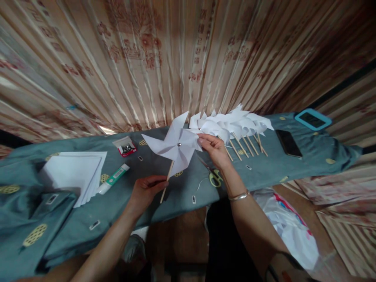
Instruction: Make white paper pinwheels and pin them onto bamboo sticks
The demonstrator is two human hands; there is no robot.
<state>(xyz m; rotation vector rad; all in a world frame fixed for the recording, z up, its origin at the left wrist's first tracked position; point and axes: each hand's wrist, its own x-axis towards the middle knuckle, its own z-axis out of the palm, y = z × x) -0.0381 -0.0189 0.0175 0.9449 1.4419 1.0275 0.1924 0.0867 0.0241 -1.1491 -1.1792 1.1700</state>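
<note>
A white paper pinwheel (pixel 178 145) with a silver pin at its centre is held up in front of me. My left hand (pixel 149 191) pinches its thin wooden stick (pixel 170 171) below the blades. With thumb and fingers closed, my right hand (pixel 214 148) grips the tip of the right blade. Behind that hand lies a row of several finished-looking white pinwheels (pixel 235 122), their sticks pointing toward me. Scissors with yellow-green handles (pixel 216 178) lie just below my right wrist, partly covered by it.
On the cloth-covered table (pixel 123 203) are a stack of white paper (pixel 73 168), a green and white glue tube (pixel 114 178) and a small red box of pins (pixel 127 148). To the right lie a black phone (pixel 288 143) and a blue-framed device (pixel 313 119). A plastic bag (pixel 289 227) sits below.
</note>
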